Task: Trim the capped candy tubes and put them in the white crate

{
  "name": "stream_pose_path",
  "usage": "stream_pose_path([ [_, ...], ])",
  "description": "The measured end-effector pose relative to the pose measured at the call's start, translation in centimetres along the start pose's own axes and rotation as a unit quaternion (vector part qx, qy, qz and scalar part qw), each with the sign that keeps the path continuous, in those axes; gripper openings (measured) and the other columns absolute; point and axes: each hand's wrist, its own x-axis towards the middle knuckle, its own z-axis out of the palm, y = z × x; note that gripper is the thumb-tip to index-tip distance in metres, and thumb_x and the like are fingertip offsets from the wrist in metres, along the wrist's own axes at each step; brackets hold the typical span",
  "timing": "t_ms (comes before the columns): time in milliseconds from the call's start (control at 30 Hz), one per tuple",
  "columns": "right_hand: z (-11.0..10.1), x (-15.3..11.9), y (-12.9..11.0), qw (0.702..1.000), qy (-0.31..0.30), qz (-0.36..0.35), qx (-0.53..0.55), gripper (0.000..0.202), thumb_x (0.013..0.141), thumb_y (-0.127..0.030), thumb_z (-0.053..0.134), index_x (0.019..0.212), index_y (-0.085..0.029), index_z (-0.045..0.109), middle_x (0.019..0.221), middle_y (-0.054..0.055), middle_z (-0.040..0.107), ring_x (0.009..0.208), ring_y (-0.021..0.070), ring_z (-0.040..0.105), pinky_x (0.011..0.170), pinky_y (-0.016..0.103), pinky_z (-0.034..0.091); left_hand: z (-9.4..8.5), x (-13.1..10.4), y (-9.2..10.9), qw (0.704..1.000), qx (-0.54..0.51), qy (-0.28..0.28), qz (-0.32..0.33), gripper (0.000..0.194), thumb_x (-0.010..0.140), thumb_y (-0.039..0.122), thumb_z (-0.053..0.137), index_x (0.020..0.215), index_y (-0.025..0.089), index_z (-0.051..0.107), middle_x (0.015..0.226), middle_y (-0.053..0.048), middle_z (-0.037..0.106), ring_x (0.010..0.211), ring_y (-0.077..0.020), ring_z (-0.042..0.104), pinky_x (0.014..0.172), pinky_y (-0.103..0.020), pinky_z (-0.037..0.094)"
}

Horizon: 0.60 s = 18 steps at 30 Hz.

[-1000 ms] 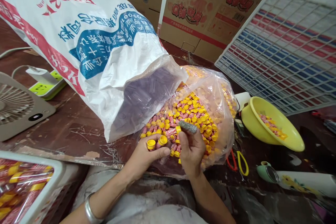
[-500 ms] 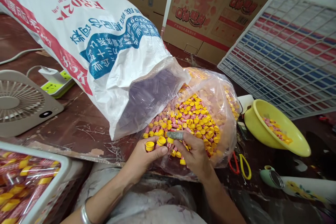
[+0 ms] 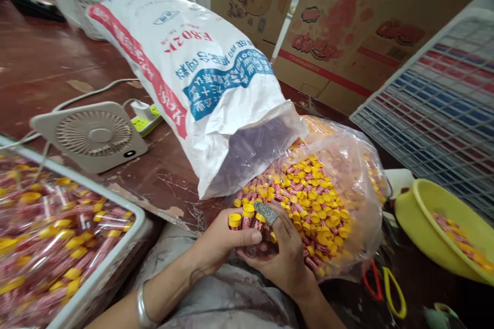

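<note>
My left hand (image 3: pixel 216 244) is closed around a short row of small yellow-capped tubes (image 3: pixel 247 218) with red-and-white wrapping, held upright above my lap. My right hand (image 3: pixel 283 254) closes on the same row from the other side. A grey wrapped fingertip of it presses by a yellow cap, and its lower fingers pass under a clear part of the bundle. Just beyond the hands, a clear plastic bag (image 3: pixel 365 175) lies open with a heap of similar tubes (image 3: pixel 320 205). A white woven sack (image 3: pixel 227 108) lies with its mouth toward me, clear tubes inside.
At left stands a white crate (image 3: pixel 135 211) of clear packs filled with tubes, near a small fan (image 3: pixel 96 136) and a power strip (image 3: pixel 148 121). At right are a yellow bowl (image 3: pixel 424 226), scissors (image 3: pixel 393 293) and a white grid rack (image 3: pixel 432 92). Cardboard boxes (image 3: pixel 320 69) stand behind.
Both hands have drawn back from the heap, and the row of tubes has come with them, over my lap. The view has swung left, showing more of the crate and fan.
</note>
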Motion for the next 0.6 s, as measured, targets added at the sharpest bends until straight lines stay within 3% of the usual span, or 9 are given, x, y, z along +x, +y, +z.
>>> stream_pose_path([
  [100, 0.9, 0.0, -0.7, 0.999, -0.014, 0.014, 0.042, 0.065, 0.079, -0.03, 0.076, 0.135, -0.02, 0.046, 0.116, 0.014, 0.066, 0.11, 0.0322, 0.066, 0.092, 0.051, 0.059, -0.6, -1.1, 0.5, 1.0, -0.008, -0.004, 0.025, 0.038, 0.061, 0.03, 0.092, 0.09, 0.01, 0.077, 0.076, -0.006, 0.073, 0.068, -0.014, 0.065, 0.07, -0.023, 0.055],
  [167, 1.6, -0.3, -0.9, 0.997, -0.021, 0.031, 0.066, 0.069, 0.079, -0.036, 0.077, 0.138, -0.021, 0.044, 0.115, 0.014, 0.066, 0.103, 0.0313, 0.068, 0.088, 0.049, 0.061, -1.0, -1.7, 0.6, 0.999, -0.023, 0.001, 0.031, 0.036, 0.065, 0.032, 0.09, 0.091, 0.01, 0.077, 0.079, -0.007, 0.074, 0.068, -0.014, 0.067, 0.069, -0.023, 0.056],
  [333, 2.5, -1.0, -0.8, 0.99, -0.014, 0.087, 0.112, 0.083, 0.065, -0.05, 0.088, 0.132, -0.022, 0.047, 0.103, 0.009, 0.068, 0.084, 0.0268, 0.07, 0.077, 0.042, 0.064, -1.8, -2.2, 0.5, 0.995, -0.093, -0.004, 0.017, 0.034, 0.072, 0.038, 0.086, 0.09, 0.01, 0.078, 0.08, -0.011, 0.075, 0.065, -0.0142, 0.07, 0.062, -0.02, 0.056],
  [500, 2.0, 0.0, -1.4, 0.986, -0.043, 0.098, 0.125, 0.075, 0.067, -0.046, 0.088, 0.128, -0.023, 0.05, 0.102, 0.007, 0.067, 0.087, 0.0263, 0.07, 0.076, 0.04, 0.063, -2.1, -2.0, 0.4, 0.992, -0.123, -0.024, 0.015, 0.033, 0.073, 0.038, 0.085, 0.088, 0.01, 0.078, 0.077, -0.009, 0.074, 0.062, -0.014, 0.07, 0.058, -0.018, 0.054],
  [600, 1.4, 0.3, -1.8, 0.99, -0.044, 0.052, 0.124, 0.068, 0.071, -0.045, 0.086, 0.127, -0.026, 0.054, 0.108, 0.009, 0.067, 0.092, 0.0293, 0.069, 0.078, 0.043, 0.063, -1.9, -2.4, -0.1, 0.99, -0.132, -0.024, 0.041, 0.033, 0.069, 0.038, 0.087, 0.079, 0.009, 0.076, 0.074, -0.009, 0.072, 0.06, -0.0128, 0.067, 0.06, -0.02, 0.054],
])
